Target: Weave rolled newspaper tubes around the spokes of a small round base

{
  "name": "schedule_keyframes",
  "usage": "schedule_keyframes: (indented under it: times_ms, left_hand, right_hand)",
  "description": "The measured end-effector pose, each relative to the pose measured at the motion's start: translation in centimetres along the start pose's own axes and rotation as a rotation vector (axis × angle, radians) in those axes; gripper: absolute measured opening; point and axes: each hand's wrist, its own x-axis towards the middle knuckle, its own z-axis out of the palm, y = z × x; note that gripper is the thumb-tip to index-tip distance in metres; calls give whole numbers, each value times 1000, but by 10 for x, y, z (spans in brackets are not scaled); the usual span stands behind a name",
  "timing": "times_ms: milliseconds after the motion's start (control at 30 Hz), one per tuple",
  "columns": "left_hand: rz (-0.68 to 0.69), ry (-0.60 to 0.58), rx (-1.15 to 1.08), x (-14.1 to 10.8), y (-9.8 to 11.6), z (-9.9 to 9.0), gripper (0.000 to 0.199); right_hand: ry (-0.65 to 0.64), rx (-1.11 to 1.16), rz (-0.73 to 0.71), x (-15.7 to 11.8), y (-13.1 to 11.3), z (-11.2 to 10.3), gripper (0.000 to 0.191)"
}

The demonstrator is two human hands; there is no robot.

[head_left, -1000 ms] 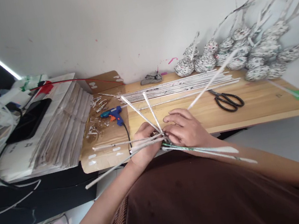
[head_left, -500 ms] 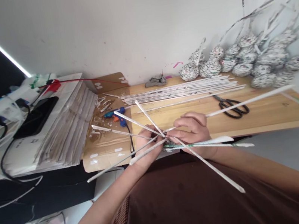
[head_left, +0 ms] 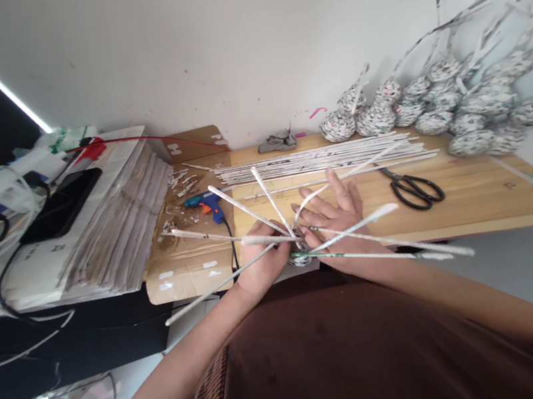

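A small woven piece of rolled newspaper point(head_left: 300, 259) is held close to my body, over the table's front edge. Several paper tubes point(head_left: 242, 208) stick out from it on all sides. My left hand point(head_left: 266, 257) is closed around the piece's left side. On the other side, my right hand point(head_left: 338, 223) has its fingers stretched out and spread, with the thumb against the weave. One bent paper tube point(head_left: 313, 193) curves up from the centre, passing across the right fingers. Part of the woven body is hidden behind the hands and tubes.
Behind lie a row of paper tubes point(head_left: 316, 162) and a grey cloth-like item point(head_left: 277, 141). Black scissors point(head_left: 416, 191) rest at right, below woven paper gourds point(head_left: 375, 116). A blue glue gun point(head_left: 211, 205) lies on cardboard point(head_left: 182, 273), beside stacked paper point(head_left: 135, 234) and a phone point(head_left: 62, 205).
My right hand has opened from a pinch and its fingers now spread forward. The tube that pointed right now bends up and back; other tubes have shifted round.
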Motion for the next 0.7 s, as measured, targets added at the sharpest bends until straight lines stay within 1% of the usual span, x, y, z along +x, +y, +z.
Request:
schedule_keyframes:
  times_ms: [100,167,233,267,300,367,400,467,533,600,700]
  left_hand:
    - [-16,21,-65,-1,1,-1,8]
    - [-21,24,-85,-2,1,0,9]
    - [-16,21,-95,-3,2,0,10]
    - [-11,23,-105,-3,2,0,10]
    - [-4,30,-119,-3,2,1,9]
    - [12,46,-138,-4,1,2,8]
    - [19,44,-134,-5,0,2,8]
    - [38,14,-110,-6,-2,2,9]
    - [53,-18,-87,-7,-5,2,12]
    - [43,-30,-73,-8,-6,2,13]
    - [23,-46,-69,-9,-6,2,13]
  right_hand:
    - [52,-57,23,3,5,-1,42]
    - [79,-42,46,7,8,-3,47]
    - [89,53,65,9,10,-5,48]
    - [71,141,94,10,10,-5,45]
    - [47,263,147,9,8,-4,40]
    - [-9,571,326,7,5,1,30]
    - [-39,729,440,6,3,5,29]
    - [-85,983,625,3,0,12,35]
    - [-101,1156,746,3,-1,17,41]
    - [-88,1285,843,4,-1,18,43]
    - [-97,1362,930,6,0,17,43]
